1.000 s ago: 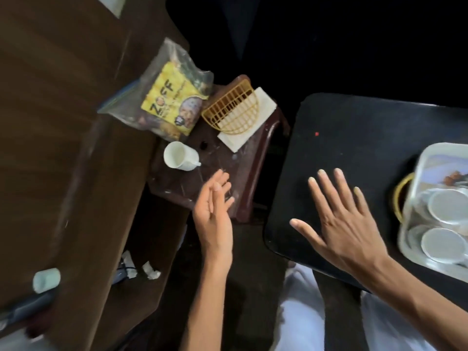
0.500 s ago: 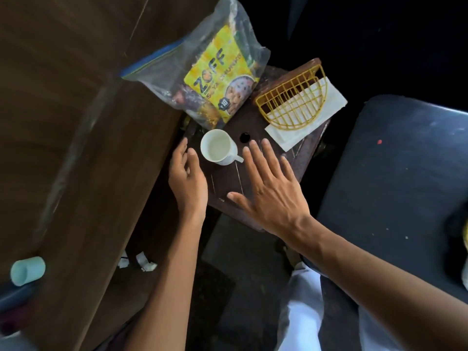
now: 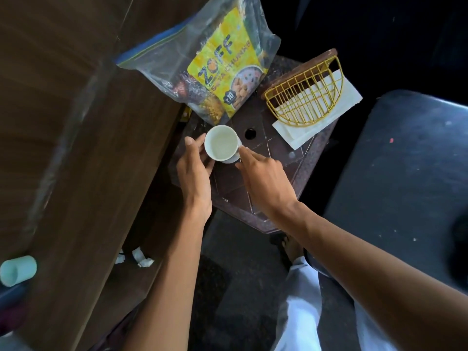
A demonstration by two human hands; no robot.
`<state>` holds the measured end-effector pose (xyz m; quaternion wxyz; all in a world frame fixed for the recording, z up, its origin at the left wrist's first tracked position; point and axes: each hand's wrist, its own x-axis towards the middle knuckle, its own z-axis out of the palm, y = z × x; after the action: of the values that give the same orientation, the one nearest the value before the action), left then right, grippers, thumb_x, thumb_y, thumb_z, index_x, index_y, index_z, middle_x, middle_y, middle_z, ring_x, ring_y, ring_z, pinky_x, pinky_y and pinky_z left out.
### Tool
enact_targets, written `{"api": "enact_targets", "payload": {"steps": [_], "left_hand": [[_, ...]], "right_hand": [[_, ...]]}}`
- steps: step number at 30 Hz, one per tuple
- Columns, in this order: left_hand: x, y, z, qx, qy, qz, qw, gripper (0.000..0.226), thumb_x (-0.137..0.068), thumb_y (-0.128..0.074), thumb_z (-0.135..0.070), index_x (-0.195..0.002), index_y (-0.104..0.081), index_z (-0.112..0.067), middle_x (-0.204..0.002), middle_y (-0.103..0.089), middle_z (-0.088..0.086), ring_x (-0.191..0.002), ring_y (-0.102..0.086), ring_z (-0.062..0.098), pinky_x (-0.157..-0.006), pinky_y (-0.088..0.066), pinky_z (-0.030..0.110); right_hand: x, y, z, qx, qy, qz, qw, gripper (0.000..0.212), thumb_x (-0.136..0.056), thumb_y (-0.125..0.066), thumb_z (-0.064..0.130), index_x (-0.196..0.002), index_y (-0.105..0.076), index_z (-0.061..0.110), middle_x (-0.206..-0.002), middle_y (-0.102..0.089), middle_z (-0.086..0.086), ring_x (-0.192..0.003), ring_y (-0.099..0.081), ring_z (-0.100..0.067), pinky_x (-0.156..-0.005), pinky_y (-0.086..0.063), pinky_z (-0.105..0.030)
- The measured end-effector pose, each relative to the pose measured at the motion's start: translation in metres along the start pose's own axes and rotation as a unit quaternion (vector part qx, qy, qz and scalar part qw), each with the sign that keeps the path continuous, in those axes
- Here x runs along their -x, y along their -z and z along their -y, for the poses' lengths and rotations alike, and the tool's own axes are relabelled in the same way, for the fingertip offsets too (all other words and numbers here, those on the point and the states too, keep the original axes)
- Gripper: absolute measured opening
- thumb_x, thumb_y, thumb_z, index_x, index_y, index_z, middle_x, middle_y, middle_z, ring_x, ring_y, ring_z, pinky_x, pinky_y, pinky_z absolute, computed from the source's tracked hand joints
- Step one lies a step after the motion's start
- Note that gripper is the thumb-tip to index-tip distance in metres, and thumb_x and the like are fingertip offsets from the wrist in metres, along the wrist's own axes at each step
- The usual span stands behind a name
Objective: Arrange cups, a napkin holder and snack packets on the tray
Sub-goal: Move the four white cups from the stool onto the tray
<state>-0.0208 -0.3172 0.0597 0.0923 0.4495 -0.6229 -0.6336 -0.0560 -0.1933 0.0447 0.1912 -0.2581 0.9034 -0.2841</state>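
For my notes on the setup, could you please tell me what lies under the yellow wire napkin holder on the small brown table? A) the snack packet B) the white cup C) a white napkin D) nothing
C: the yellow wire napkin holder lies over a white napkin, whose corners stick out past the wire frame, apart from the white cup.

You have a white cup [image 3: 222,143] on a dark reddish-brown stool [image 3: 273,173] scored with pale lines. The snack packet [image 3: 224,74] is bright yellow with blue lettering, inside a clear bag [image 3: 162,69] edged with a blue strip. Your napkin holder [image 3: 307,96] is a yellow wire grid over white napkins [image 3: 336,102]. The table [image 3: 405,186] on your right is black, speckled with pale marks.
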Motion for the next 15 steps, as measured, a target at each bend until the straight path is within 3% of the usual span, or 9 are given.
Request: {"api": "enact_targets", "payload": {"steps": [3,5,9,12,15], "left_hand": [[0.009,-0.003,-0.003,-0.003,0.01,0.0,1.0,0.058,-0.108,-0.027,-0.05,-0.137,-0.061,-0.013,-0.144,-0.061,0.005,-0.137,-0.054,0.018,-0.114,-0.045,0.043],[0.02,-0.006,-0.004,-0.005,0.016,0.007,1.0,0.059,-0.107,-0.026,-0.052,-0.136,-0.062,-0.015,-0.143,-0.061,0.004,-0.137,-0.054,0.018,-0.114,-0.044,0.043],[0.051,-0.02,-0.003,0.02,0.034,0.025,0.999,0.062,-0.106,-0.025,-0.056,-0.134,-0.064,-0.016,-0.137,-0.065,-0.001,-0.133,-0.057,0.015,-0.112,-0.047,0.042],[0.08,-0.038,0.0,0.04,0.041,0.044,0.997,0.056,-0.105,-0.028,-0.056,-0.122,-0.069,-0.022,-0.124,-0.071,-0.009,-0.124,-0.064,0.01,-0.106,-0.052,0.039],[0.113,-0.063,0.004,0.05,0.046,0.058,0.996,0.049,-0.107,-0.034,-0.05,-0.119,-0.07,-0.017,-0.123,-0.073,-0.003,-0.12,-0.067,0.012,-0.101,-0.055,0.039]], "right_hand": [[0.004,0.002,-0.007,-0.052,-0.014,-0.016,0.998,0.02,-0.1,-0.052,0.012,-0.119,-0.059,0.009,-0.106,-0.072,-0.011,-0.088,-0.066,-0.043,-0.066,-0.052,-0.042],[0.013,0.006,-0.013,-0.099,-0.024,-0.039,0.994,0.019,-0.099,-0.054,0.011,-0.114,-0.064,0.008,-0.098,-0.073,-0.013,-0.088,-0.067,-0.042,-0.071,-0.053,-0.046],[0.041,0.017,-0.029,-0.192,-0.077,-0.12,0.971,0.023,-0.096,-0.061,0.009,-0.116,-0.072,0.012,-0.099,-0.077,-0.008,-0.087,-0.072,-0.026,-0.074,-0.057,-0.039],[0.067,0.032,-0.047,-0.274,-0.122,-0.173,0.938,0.02,-0.094,-0.065,0.01,-0.11,-0.075,0.016,-0.098,-0.078,0.001,-0.084,-0.073,-0.008,-0.074,-0.058,-0.023],[0.099,0.051,-0.071,-0.309,-0.155,-0.216,0.913,0.015,-0.092,-0.07,0.012,-0.104,-0.076,0.018,-0.093,-0.078,0.008,-0.084,-0.071,0.001,-0.07,-0.058,-0.018]]}}
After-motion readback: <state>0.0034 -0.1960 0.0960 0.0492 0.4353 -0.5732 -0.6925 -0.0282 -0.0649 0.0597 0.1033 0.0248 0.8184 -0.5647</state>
